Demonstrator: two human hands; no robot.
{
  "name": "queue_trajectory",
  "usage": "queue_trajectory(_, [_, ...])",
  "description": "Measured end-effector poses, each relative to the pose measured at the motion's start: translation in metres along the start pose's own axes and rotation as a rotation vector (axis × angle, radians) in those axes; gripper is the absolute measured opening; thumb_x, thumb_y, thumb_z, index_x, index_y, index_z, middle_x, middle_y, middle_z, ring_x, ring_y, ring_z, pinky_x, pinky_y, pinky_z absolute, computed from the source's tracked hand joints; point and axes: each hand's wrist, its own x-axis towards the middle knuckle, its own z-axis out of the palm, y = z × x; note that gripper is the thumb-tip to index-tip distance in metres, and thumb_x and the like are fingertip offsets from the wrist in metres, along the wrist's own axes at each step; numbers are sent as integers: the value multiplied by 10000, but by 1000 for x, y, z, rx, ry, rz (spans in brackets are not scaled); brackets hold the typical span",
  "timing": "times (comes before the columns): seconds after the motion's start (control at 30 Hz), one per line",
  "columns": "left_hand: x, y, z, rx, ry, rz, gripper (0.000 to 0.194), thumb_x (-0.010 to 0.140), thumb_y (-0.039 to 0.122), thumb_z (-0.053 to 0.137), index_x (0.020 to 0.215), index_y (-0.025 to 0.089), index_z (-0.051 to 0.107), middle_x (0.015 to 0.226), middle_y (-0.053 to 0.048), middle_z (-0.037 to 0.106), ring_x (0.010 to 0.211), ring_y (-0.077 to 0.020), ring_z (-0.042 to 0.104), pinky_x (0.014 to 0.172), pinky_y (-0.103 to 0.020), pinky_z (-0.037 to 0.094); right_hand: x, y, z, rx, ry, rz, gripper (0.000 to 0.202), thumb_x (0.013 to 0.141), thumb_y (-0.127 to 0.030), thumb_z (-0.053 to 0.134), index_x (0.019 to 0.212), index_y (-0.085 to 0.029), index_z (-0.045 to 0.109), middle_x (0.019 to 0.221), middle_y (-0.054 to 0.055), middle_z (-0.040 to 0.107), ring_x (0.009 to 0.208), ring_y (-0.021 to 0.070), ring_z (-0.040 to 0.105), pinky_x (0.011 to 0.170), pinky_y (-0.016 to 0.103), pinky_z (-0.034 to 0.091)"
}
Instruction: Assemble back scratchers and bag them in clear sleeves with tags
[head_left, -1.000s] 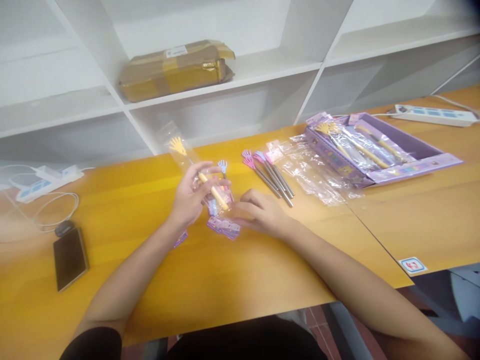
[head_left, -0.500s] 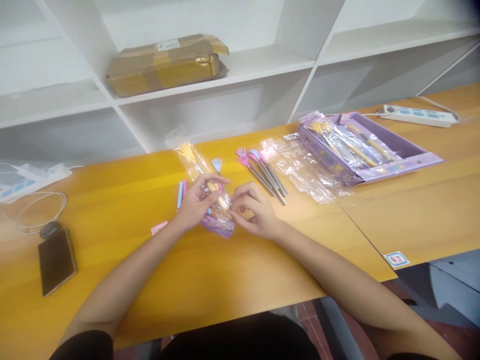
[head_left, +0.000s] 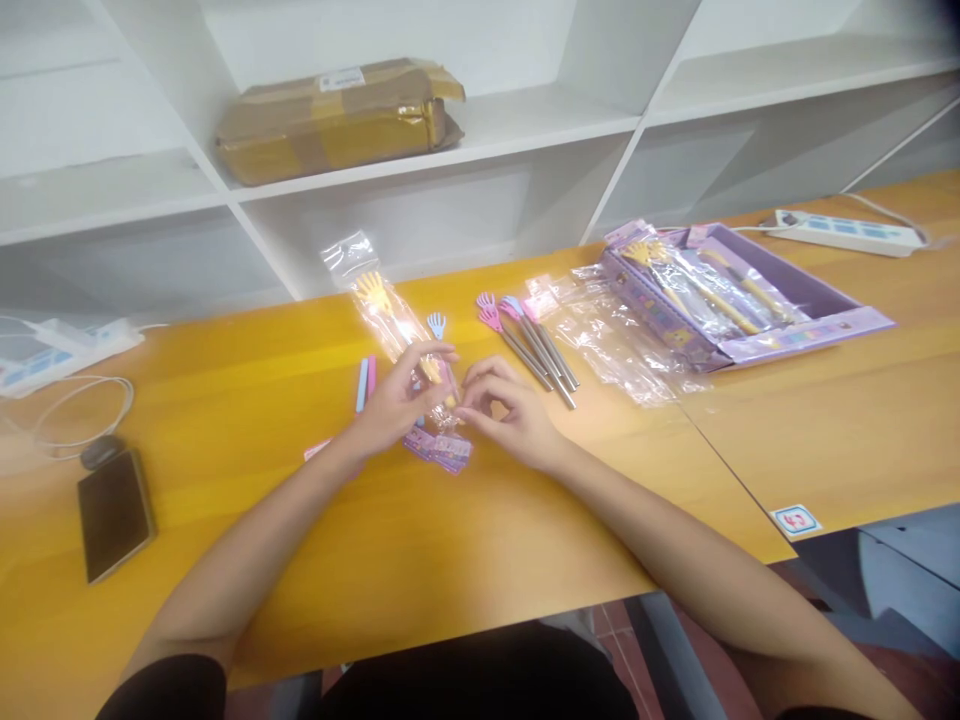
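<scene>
My left hand [head_left: 397, 400] is closed around a clear plastic bag [head_left: 351, 258] that holds a yellow hand-shaped scratcher [head_left: 373, 292]. Thumb and fingertips of my right hand [head_left: 510, 408] are pinched together at the bag's lower end. Purple printed cards [head_left: 450, 450] lie just below the bag. A blue scratcher head [head_left: 436, 324] shows behind my left fingers, and blue and pink handles [head_left: 362, 383] lie to the left. To the right rest several pink and blue scratchers [head_left: 536, 345] with metal rods.
Empty clear bags [head_left: 615, 335] lie beside a purple display box [head_left: 787, 275] of packed scratchers. A phone [head_left: 114, 515] and cable are at the left. Power strips [head_left: 847, 232] stand on both sides. A taped carton [head_left: 337, 125] sits on the white shelf behind.
The bag's top end has spread and shows more clearly at the upper left. My right thumb and fingertips have come together at the bag's lower end. The view has shifted slightly.
</scene>
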Motion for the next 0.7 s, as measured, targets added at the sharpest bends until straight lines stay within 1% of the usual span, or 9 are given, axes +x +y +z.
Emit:
queue_trajectory(0.07, [0, 5, -4, 104, -95, -29, 656, 951, 424, 810, 1543, 357, 536, 1594, -105, 573, 1459, -343, 553, 1147, -472, 501, 0, 1, 0, 24, -12, 15, 128, 1018, -317, 769, 958, -222, 708, 1068, 64, 654, 865, 148, 636, 700, 283, 562])
queue_trajectory(0.13, [-1, 11, -5, 225, -182, -47, 756, 874, 460, 884, 1539, 373, 535, 1592, -101, 569, 1425, -371, 571, 1133, -500, 508, 0, 1, 0, 57, -9, 42, 144, 1023, -335, 762, 957, -222, 702, 1019, 55, 680, 870, 155, 659, 703, 283, 569])
queue_trajectory(0.23, [-3, 14, -3, 339, -210, 18, 622, 851, 476, 899, 1381, 337, 603, 1471, -81, 637, 1365, -366, 609, 1151, -531, 487, -1, 0, 1, 76, 32, 80, 168, 1018, -363, 768, 954, -222, 703, 975, 49, 693, 875, 164, 679, 726, 293, 583])
queue_trajectory(0.27, [-4, 14, -1, 345, -189, 50, 580, 864, 451, 888, 1347, 327, 593, 1456, -81, 637, 1365, -356, 610, 1155, -526, 485, -1, -1, 1, 73, 49, 86, 181, 1017, -376, 769, 949, -221, 704, 970, 51, 695, 880, 168, 681, 731, 298, 587])
queue_trajectory(0.33, [-5, 13, 1, 323, -145, 90, 580, 891, 381, 856, 1365, 325, 527, 1487, -93, 599, 1348, -325, 625, 1109, -481, 521, -1, -2, 0, 69, 83, 88, 205, 1016, -399, 770, 938, -221, 703, 964, 56, 694, 889, 175, 682, 740, 306, 590])
queue_trajectory(0.4, [-6, 12, 1, 292, -133, 91, 597, 918, 321, 812, 1408, 329, 470, 1518, -110, 562, 1300, -293, 649, 1016, -423, 564, 0, -4, 0, 73, 110, 85, 222, 1014, -412, 773, 927, -221, 698, 953, 55, 688, 878, 175, 680, 743, 312, 588])
queue_trajectory(0.47, [-6, 14, 1, 289, -162, 75, 523, 942, 307, 779, 1389, 320, 508, 1475, -102, 591, 1270, -281, 655, 969, -398, 568, 1, -3, -1, 80, 124, 87, 237, 1007, -425, 783, 923, -223, 693, 943, 50, 688, 860, 173, 678, 754, 321, 584])
queue_trajectory(0.57, [-4, 18, 1, 297, -204, 33, 361, 961, 348, 774, 1282, 299, 614, 1366, -68, 661, 1237, -281, 653, 1012, -421, 538, 1, -2, -1, 95, 126, 106, 262, 992, -446, 801, 913, -223, 687, 931, 44, 691, 843, 172, 672, 758, 327, 574])
queue_trajectory(0.7, [-3, 18, 5, 284, -191, 17, 264, 1005, 346, 723, 1245, 282, 634, 1271, -56, 686, 1186, -263, 653, 1052, -437, 493, 1, -2, 0, 141, 128, 129, 263, 978, -434, 820, 903, -219, 688, 922, 33, 690, 825, 160, 660, 752, 315, 560])
